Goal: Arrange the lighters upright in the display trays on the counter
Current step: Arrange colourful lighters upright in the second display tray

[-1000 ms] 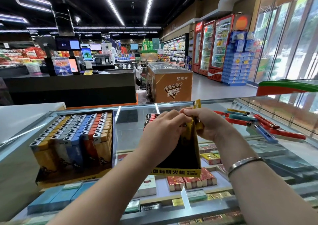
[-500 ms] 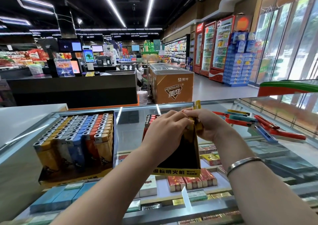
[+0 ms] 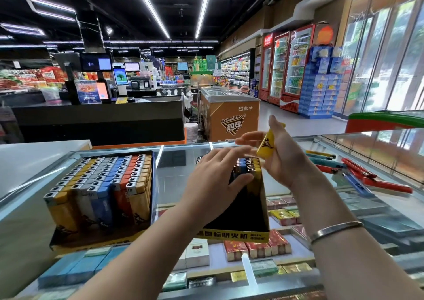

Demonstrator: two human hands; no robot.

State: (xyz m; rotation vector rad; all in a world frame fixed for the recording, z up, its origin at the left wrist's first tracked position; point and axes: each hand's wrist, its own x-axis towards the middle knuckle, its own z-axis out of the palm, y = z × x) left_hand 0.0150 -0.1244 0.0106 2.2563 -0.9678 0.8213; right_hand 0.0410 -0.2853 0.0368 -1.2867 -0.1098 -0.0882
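On the glass counter a black-and-yellow display tray stands in the middle, with upright lighters only at its far end. My left hand lies over that tray, fingers spread straight and touching the lighter tops. Just above the tray's far right corner, my right hand pinches a yellow lighter, tilted. A second tray on the left is packed with upright yellow, grey, blue and orange lighters.
Several loose lighters, red, blue, teal and yellow, lie flat on the glass at the right. Cigarette packs show beneath the glass. A white counter adjoins at the left; a checkout desk and freezer stand beyond.
Both hands were bunched together at the middle tray's far end. Now my right hand has lifted up and away holding a yellow lighter, and my left hand has spread flat over the lighters.
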